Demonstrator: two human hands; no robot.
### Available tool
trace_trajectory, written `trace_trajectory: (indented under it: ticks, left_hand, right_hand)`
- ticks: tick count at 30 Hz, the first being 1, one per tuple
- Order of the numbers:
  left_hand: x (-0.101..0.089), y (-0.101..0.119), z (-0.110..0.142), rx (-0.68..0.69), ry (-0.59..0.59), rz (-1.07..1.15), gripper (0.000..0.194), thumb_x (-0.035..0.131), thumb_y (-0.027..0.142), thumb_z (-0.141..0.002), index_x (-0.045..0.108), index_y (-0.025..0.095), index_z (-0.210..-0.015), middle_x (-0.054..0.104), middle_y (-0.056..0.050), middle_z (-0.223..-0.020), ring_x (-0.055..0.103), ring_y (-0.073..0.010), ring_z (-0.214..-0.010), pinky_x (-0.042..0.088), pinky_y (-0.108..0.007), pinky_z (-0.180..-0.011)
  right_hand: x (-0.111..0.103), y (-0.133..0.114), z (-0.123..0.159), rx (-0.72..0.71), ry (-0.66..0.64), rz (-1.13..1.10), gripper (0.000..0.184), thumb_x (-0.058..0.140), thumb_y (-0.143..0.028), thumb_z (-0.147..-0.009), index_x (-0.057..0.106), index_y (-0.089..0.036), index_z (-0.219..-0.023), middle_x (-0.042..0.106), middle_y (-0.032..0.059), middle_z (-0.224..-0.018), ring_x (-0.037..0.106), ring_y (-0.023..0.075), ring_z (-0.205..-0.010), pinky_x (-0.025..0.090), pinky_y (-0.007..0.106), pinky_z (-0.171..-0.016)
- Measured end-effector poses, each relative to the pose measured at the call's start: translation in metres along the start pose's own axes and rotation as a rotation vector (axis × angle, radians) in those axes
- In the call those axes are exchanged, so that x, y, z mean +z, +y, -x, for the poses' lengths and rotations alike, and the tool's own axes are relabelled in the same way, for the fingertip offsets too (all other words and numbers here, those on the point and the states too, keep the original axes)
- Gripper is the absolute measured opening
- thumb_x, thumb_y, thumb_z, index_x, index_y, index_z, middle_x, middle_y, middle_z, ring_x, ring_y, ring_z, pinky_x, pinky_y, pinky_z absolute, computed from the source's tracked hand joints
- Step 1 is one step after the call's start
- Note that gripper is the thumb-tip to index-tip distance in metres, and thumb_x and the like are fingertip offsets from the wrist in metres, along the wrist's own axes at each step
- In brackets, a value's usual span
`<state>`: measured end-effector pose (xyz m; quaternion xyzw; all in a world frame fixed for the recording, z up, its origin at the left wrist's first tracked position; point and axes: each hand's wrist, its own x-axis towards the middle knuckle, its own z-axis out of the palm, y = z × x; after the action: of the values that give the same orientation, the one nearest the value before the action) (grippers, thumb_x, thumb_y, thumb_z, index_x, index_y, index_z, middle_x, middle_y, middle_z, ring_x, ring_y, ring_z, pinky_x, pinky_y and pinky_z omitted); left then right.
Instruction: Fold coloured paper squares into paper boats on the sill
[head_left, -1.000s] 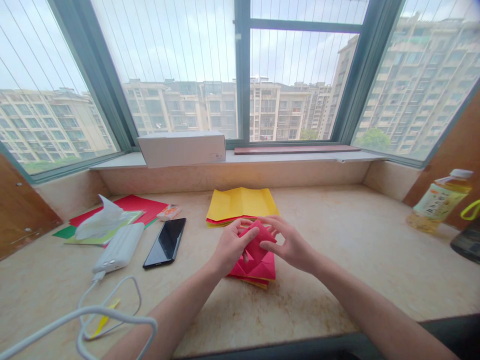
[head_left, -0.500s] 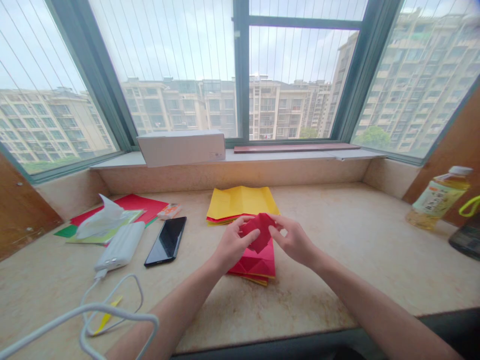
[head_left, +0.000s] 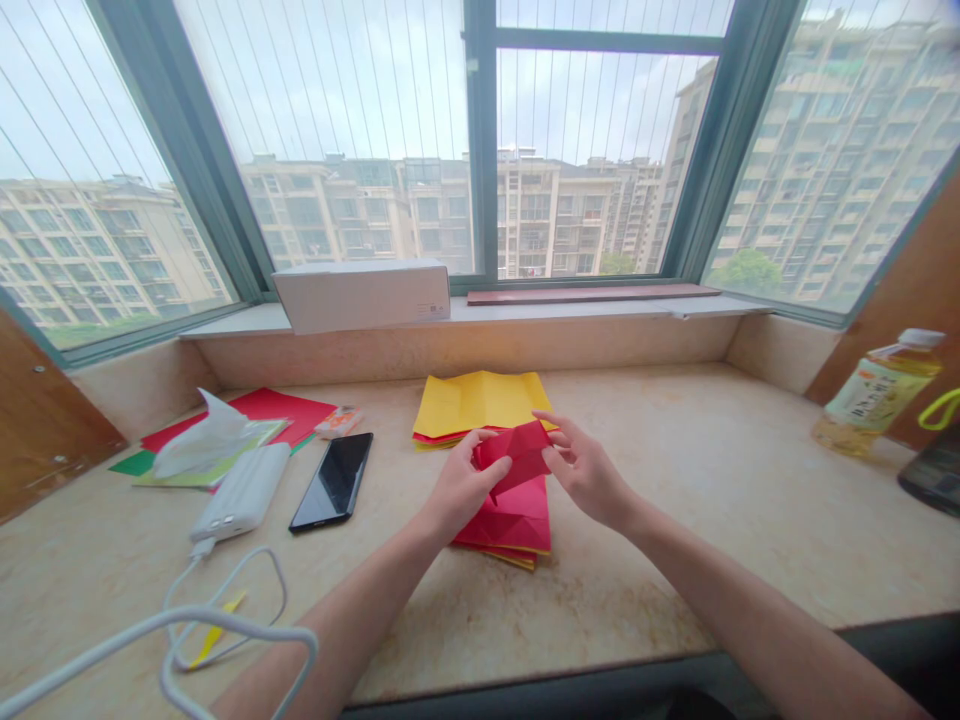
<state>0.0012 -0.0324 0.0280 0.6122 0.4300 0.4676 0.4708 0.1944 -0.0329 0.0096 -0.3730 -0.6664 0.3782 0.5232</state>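
Observation:
Between my two hands is a folded piece of red paper [head_left: 525,450], held up above the counter. My left hand [head_left: 469,478] pinches its left side, thumb in front and fingers behind. At its right edge, my right hand [head_left: 581,465] grips with the thumb and fingertips, the index finger raised along the top corner. Directly below lies a stack of creased red and yellow paper [head_left: 517,525], partly covered by the held piece and my left hand. Just behind my hands rests a pile of yellow and red sheets [head_left: 484,398], the top one yellow with fold lines.
On the left are a black phone [head_left: 331,483], a white power bank [head_left: 240,495] with a looping white cable [head_left: 247,625], a tissue pack [head_left: 202,445] and red sheets [head_left: 277,408]. A drink bottle [head_left: 877,395] stands far right. A white box [head_left: 364,298] sits on the sill.
The red paper has turned in my hands, from a pointed shape to a wider, box-like one. My right hand has shifted slightly, its index finger now lifted.

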Motion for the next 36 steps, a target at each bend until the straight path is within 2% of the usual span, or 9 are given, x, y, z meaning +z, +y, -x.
trace_trajectory:
  ticks: [3,8,14,19,23,26,31,36]
  left_hand:
    - [0.0,0.003,0.002,0.041,-0.016,-0.035,0.029,0.07,0.027,-0.077,0.06,0.016,-0.103,0.071,-0.007,-0.099,0.067,-0.0213,-0.09,0.053,-0.03,-0.077]
    - [-0.002,-0.001,0.0,0.092,-0.049,-0.103,0.026,0.065,0.022,-0.079,0.061,0.016,-0.105,0.07,-0.006,-0.101,0.066,-0.0204,-0.091,0.053,-0.032,-0.08]
    - [-0.004,-0.006,-0.001,0.093,-0.03,-0.131,0.032,0.063,0.021,-0.081,0.061,0.017,-0.113,0.068,-0.009,-0.109,0.065,-0.0213,-0.095,0.053,-0.032,-0.079]
    - [-0.003,-0.004,0.0,0.113,-0.043,-0.112,0.037,0.064,0.023,-0.082,0.058,0.018,-0.118,0.068,-0.006,-0.1,0.065,-0.0183,-0.086,0.052,-0.029,-0.075]
    - [0.0,-0.001,0.002,0.121,-0.054,-0.093,0.036,0.06,0.022,-0.084,0.057,0.018,-0.119,0.068,-0.005,-0.099,0.064,-0.0163,-0.081,0.052,-0.027,-0.071]
    - [0.0,0.0,0.003,0.135,-0.058,-0.091,0.032,0.057,0.021,-0.085,0.059,0.017,-0.117,0.069,-0.006,-0.103,0.064,-0.0171,-0.086,0.052,-0.027,-0.073]
    - [0.0,0.004,0.004,0.158,-0.075,-0.105,0.031,0.059,0.018,-0.084,0.061,0.018,-0.114,0.068,-0.007,-0.111,0.065,-0.018,-0.094,0.052,-0.028,-0.08]
    - [0.002,0.008,0.008,0.172,-0.171,-0.071,0.034,0.064,0.024,-0.084,0.06,0.018,-0.118,0.067,-0.01,-0.119,0.066,-0.0206,-0.102,0.052,-0.032,-0.087]
  right_hand:
    - [-0.004,-0.001,0.0,-0.045,0.016,0.147,0.048,0.05,-0.017,-0.087,0.053,-0.025,-0.134,0.07,0.0059,-0.11,0.069,0.0152,-0.078,0.058,0.028,-0.066]
    - [-0.01,-0.006,-0.001,-0.117,0.0,0.295,0.038,0.053,-0.016,-0.087,0.063,-0.025,-0.123,0.069,0.0058,-0.109,0.065,0.0148,-0.08,0.056,0.028,-0.068]
    - [-0.01,-0.006,-0.002,-0.219,-0.096,0.331,0.025,0.056,-0.016,-0.087,0.072,-0.024,-0.106,0.066,0.0086,-0.116,0.065,0.0201,-0.099,0.056,0.032,-0.075]
    - [-0.01,-0.008,-0.002,-0.206,-0.098,0.342,0.016,0.059,-0.025,-0.09,0.071,-0.023,-0.1,0.067,0.0081,-0.115,0.066,0.0179,-0.091,0.055,0.03,-0.073]
    - [-0.01,-0.007,-0.002,-0.137,-0.031,0.351,0.016,0.057,-0.032,-0.092,0.068,-0.021,-0.096,0.072,0.0057,-0.097,0.066,0.0167,-0.078,0.053,0.028,-0.066]
    - [-0.01,-0.005,-0.001,-0.085,0.029,0.335,0.017,0.057,-0.034,-0.092,0.066,-0.02,-0.094,0.071,0.0036,-0.082,0.066,0.0172,-0.072,0.052,0.028,-0.062]
    - [-0.009,-0.005,-0.002,-0.085,0.066,0.293,0.015,0.059,-0.033,-0.089,0.065,-0.02,-0.093,0.071,0.0029,-0.081,0.066,0.0168,-0.069,0.052,0.028,-0.062]
    - [-0.008,-0.005,-0.002,-0.066,0.1,0.267,0.014,0.06,-0.034,-0.087,0.064,-0.021,-0.092,0.069,0.0034,-0.079,0.065,0.0171,-0.066,0.051,0.028,-0.058]
